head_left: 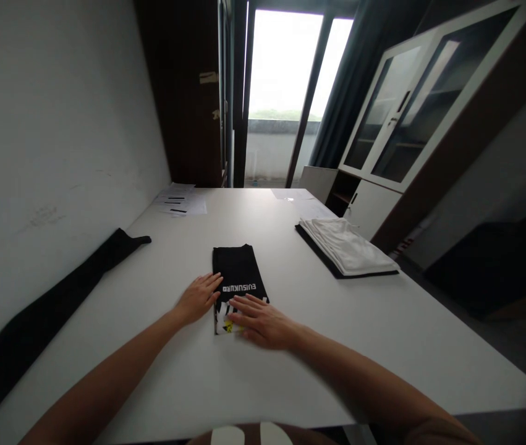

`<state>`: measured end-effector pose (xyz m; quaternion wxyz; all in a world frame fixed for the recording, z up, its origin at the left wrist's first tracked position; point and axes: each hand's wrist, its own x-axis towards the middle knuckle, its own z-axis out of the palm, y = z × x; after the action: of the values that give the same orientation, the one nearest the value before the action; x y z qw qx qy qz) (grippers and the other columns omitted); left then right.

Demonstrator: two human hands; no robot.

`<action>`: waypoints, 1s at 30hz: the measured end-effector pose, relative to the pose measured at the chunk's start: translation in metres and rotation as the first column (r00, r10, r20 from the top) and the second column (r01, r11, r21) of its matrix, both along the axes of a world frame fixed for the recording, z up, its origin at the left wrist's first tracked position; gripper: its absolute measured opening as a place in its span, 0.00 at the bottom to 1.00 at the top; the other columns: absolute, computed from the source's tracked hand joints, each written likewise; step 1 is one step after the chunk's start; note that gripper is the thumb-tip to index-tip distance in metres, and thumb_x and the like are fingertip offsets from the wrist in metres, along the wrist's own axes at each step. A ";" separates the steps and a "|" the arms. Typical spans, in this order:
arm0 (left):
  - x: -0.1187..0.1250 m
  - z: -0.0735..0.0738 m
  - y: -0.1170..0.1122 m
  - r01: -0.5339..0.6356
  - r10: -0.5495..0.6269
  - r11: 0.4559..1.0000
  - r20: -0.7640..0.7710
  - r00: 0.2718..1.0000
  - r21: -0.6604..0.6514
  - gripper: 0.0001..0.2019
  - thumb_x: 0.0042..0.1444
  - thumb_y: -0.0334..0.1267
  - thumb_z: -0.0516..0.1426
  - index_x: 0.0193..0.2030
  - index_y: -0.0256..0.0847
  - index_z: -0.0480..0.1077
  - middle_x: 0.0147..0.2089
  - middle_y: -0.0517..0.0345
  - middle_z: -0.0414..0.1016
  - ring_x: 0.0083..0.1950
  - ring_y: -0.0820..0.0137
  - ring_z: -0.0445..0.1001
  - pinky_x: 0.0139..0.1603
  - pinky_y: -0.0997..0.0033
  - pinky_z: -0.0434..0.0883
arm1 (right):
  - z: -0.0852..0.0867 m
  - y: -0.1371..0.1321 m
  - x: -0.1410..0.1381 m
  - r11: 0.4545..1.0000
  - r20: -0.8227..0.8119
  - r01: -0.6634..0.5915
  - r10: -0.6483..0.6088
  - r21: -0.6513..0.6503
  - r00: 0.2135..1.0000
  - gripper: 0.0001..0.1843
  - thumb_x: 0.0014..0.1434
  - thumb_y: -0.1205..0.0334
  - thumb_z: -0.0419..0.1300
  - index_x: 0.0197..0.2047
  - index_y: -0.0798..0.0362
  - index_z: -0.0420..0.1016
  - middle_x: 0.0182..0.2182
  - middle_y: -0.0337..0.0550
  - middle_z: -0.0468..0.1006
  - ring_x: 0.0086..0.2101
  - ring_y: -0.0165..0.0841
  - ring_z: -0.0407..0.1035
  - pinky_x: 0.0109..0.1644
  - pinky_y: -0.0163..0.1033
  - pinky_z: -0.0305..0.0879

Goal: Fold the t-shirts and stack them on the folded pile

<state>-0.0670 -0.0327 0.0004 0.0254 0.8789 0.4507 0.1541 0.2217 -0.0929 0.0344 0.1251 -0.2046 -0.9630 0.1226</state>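
Observation:
A folded black garment (235, 262) with white lettering and a white-and-yellow print lies flat on the white table in front of me. My left hand (199, 298) rests at its left edge, fingers stretched out and touching the cloth. Across the printed lower part lies my right hand (263, 320), palm down with its fingers extended, hiding some of the print. Neither hand grips the fabric.
On the table's (165, 383) right side is a stack of folded white cloth (348, 244) with black fabric beneath. Long black cloth (68, 284) lies along the left wall. Papers (182, 201) lie at the far left; a glass-door cabinet (411, 105) stands right.

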 end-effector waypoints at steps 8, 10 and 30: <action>-0.002 -0.008 0.004 -0.020 0.020 1.000 0.014 1.000 0.015 0.25 0.72 0.46 0.48 0.73 0.44 0.59 0.75 0.52 0.58 0.74 0.60 0.57 0.74 0.51 0.55 | 0.014 -0.007 -0.005 0.997 -0.015 -0.071 0.071 -0.019 0.997 0.34 0.74 0.52 0.49 0.77 0.49 0.46 0.73 0.50 0.50 0.72 0.38 0.41 0.75 0.54 0.35; -0.002 -0.010 0.004 -0.051 0.051 0.998 0.000 0.999 0.031 0.25 0.71 0.46 0.48 0.72 0.42 0.60 0.75 0.50 0.57 0.75 0.59 0.56 0.74 0.50 0.55 | 0.013 -0.006 -0.004 0.999 -0.015 -0.050 0.050 -0.021 0.999 0.32 0.74 0.52 0.49 0.76 0.49 0.50 0.72 0.49 0.54 0.72 0.38 0.43 0.75 0.54 0.36; -0.005 -0.005 0.001 0.029 -0.028 0.999 0.012 1.000 -0.040 0.28 0.71 0.49 0.50 0.75 0.48 0.55 0.74 0.47 0.57 0.75 0.55 0.55 0.74 0.43 0.52 | -0.007 0.026 0.017 0.926 -0.078 0.375 -0.371 0.040 0.925 0.35 0.71 0.50 0.54 0.76 0.45 0.51 0.74 0.47 0.48 0.72 0.44 0.41 0.74 0.59 0.41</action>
<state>-0.0718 -0.0320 -0.0045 0.0481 0.8836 0.4410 0.1497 0.2390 -0.0666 0.0274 0.1849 -0.3761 -0.9046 0.0776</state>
